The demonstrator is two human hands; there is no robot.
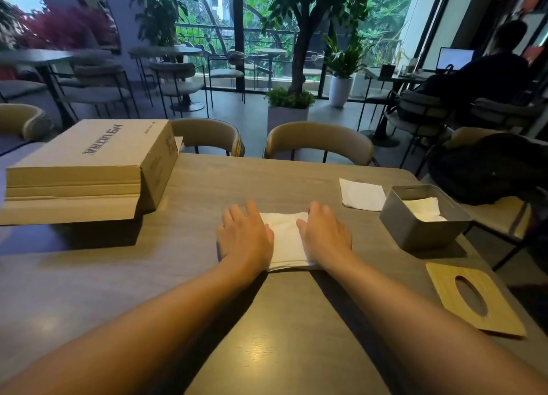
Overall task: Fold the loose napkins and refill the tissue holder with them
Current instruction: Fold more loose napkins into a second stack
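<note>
A white napkin [285, 238] lies flat on the wooden table [207, 187] in front of me. My left hand [244, 234] rests palm down on its left side, fingers spread. My right hand [323, 234] presses flat on its right side. A second loose napkin [361, 194] lies farther right, beside the grey metal tissue holder [415, 231]. The holder stands open with folded white napkins [424, 209] inside. Its wooden lid [474, 298], with an oval slot, lies flat near the table's right edge.
A large cardboard box [89, 169] with an open flap sits at the left of the table. Tan chairs [318, 141] stand along the far edge. A black bag [489, 169] rests on a chair to the right. A person sits at a distant table.
</note>
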